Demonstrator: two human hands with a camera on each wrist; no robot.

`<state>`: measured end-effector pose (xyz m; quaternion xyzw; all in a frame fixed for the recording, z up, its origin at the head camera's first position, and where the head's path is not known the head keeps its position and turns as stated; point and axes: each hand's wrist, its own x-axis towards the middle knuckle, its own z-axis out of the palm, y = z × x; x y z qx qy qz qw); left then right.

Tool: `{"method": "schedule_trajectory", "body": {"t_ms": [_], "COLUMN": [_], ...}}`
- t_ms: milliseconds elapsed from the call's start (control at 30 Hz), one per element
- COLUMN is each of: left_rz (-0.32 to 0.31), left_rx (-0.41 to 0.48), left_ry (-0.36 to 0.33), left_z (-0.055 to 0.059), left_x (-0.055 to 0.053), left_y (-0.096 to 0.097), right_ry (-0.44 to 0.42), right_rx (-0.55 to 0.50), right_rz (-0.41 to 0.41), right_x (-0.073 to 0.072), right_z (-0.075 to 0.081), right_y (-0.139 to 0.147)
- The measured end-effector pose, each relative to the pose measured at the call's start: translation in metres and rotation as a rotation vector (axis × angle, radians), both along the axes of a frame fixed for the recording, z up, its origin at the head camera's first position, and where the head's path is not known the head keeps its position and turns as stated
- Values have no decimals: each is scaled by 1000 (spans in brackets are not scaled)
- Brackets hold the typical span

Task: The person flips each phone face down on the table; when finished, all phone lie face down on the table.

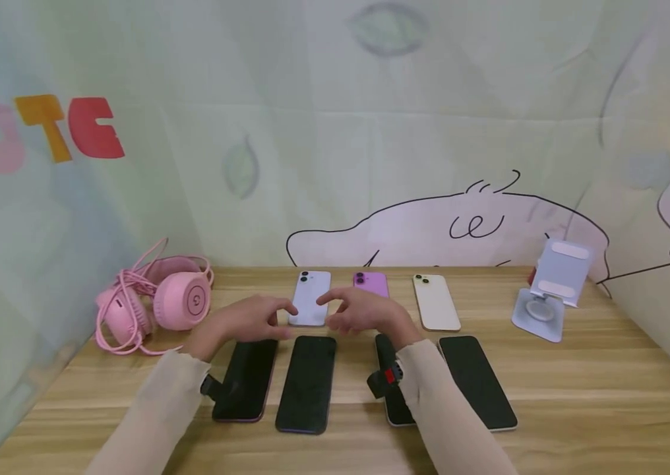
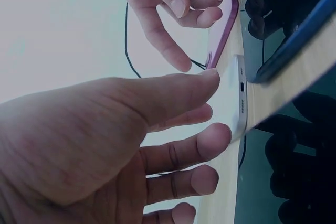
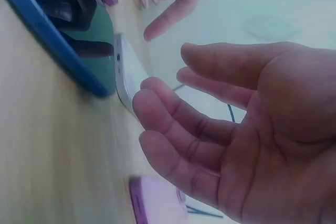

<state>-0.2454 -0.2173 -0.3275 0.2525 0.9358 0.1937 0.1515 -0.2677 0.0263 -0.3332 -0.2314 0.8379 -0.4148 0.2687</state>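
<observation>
A pale lavender-white phone [image 1: 310,300] lies face down in the back row, its two-lens camera at the far end. My left hand [image 1: 252,316] is at its left side, index fingertip over the near-left corner. On its other side, my right hand [image 1: 361,309] points its index finger inward and overlaps a purple phone [image 1: 378,282]. Both hands have loosely bent fingers with nothing between them. In the wrist views, the white phone's port end [image 2: 242,90] shows beyond the fingertips. A dark-screened phone [image 1: 306,386] with a blue edge lies just in front and reflects the fingers.
A cream phone [image 1: 437,303] lies face down at the back right. More screen-up phones flank the hands: one at left [image 1: 246,382], one partly under my right forearm [image 1: 395,396], one at right [image 1: 479,382]. Pink headphones [image 1: 183,300] sit left; a folding stand [image 1: 557,277] stands right.
</observation>
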Motion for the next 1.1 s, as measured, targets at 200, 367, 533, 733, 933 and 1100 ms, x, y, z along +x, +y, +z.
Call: {"method": "schedule_trajectory", "body": {"t_ms": [200,367,533,733,933,1100], "left_rz": [-4,5,0,2,41,54], "left_rx": [9,-8,-24,-34,-44,-52], "left_ry": [1,-1,4,-21,-56,-69], "left_z": [-2,-7,-12,-12,-11,-10], "left_x": [5,9,11,14,16,17], "left_y": [-12,-21,-30,-31,-29,-30], "right_ry": [-5,-4,-5,-38,-53,-52], "right_rx": [-5,-3,-15,-21,-43,-38], "right_rz": [21,25,68,97,131,143], "right_x": [2,5,9,15,22,26], "right_z": [-2,-2,-4,-7,-12,-15], "right_y": [-14,-25,-36,-48,-59,-65]}}
